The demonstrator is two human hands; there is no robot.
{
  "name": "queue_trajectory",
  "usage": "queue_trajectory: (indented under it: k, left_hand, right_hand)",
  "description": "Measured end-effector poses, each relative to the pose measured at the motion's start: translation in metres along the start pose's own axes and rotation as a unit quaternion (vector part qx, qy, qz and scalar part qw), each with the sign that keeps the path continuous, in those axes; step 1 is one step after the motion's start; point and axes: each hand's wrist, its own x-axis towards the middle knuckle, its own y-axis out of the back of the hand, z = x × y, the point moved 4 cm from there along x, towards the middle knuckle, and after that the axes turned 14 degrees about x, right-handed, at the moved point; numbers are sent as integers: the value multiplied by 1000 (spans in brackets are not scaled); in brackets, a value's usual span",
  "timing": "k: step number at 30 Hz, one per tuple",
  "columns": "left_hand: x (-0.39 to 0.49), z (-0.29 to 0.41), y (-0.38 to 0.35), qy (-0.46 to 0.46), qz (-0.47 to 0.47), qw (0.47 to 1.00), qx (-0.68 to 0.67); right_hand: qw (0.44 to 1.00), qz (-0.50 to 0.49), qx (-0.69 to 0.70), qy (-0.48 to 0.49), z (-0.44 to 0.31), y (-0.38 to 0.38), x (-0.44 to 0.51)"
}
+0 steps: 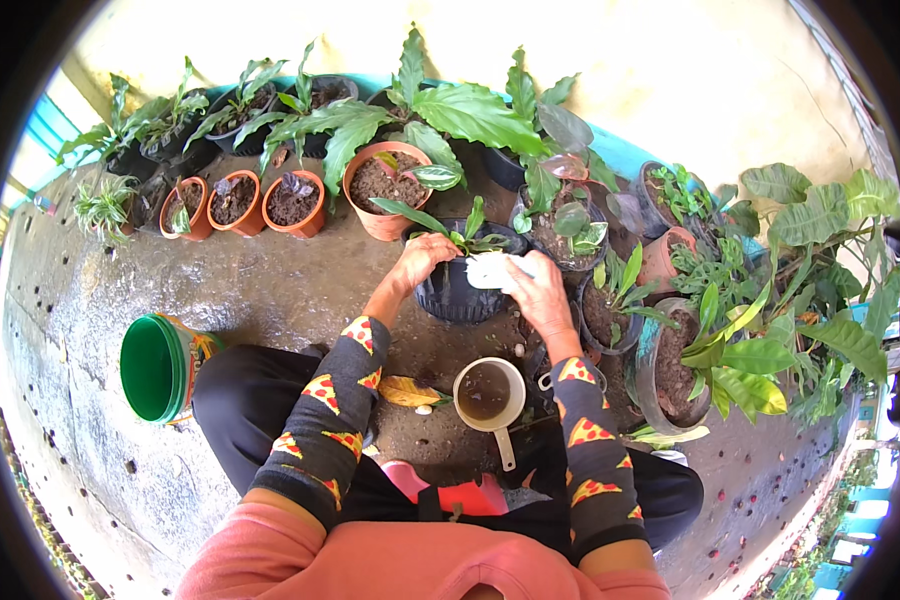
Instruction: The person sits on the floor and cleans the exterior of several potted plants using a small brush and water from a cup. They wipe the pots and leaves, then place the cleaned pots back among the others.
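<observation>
A black plastic plant pot [461, 292] stands on the floor in front of me, with a small green-leaved plant [474, 234] growing in it. My left hand [426, 259] is at the pot's left rim, its fingers by the base of the leaves. In my right hand [541, 292] is a white cloth [493, 271], held against the pot's right front side near the rim. Closer to me sits a cream dipper [505, 442] with murky brown water [484, 391] in it.
A green-lined bucket [150, 367] lies tilted by my left knee. Small terracotta-coloured pots [296, 202] and a larger one [386, 219] stand beyond. Potted plants crowd the right, including a wide grey pot [671, 375]. A yellowed leaf [409, 391] rests on the wet concrete floor [270, 277].
</observation>
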Motion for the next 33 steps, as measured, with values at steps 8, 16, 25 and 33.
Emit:
queue_trajectory:
  k: [8, 16, 25, 33]
  left_hand:
    - [1, 9, 2, -154, 8, 974, 167]
    - [2, 7, 2, -22, 14, 996, 89]
    - [0, 7, 0, 50, 8, 998, -29]
    - [1, 14, 0, 64, 21, 998, -16]
  right_hand:
    - [995, -13, -66, 71, -21, -46, 5]
    - [983, 87, 84, -140, 22, -9, -21]
    - [985, 96, 61, -128, 22, -19, -18]
    - [985, 82, 86, -125, 10, -44, -29]
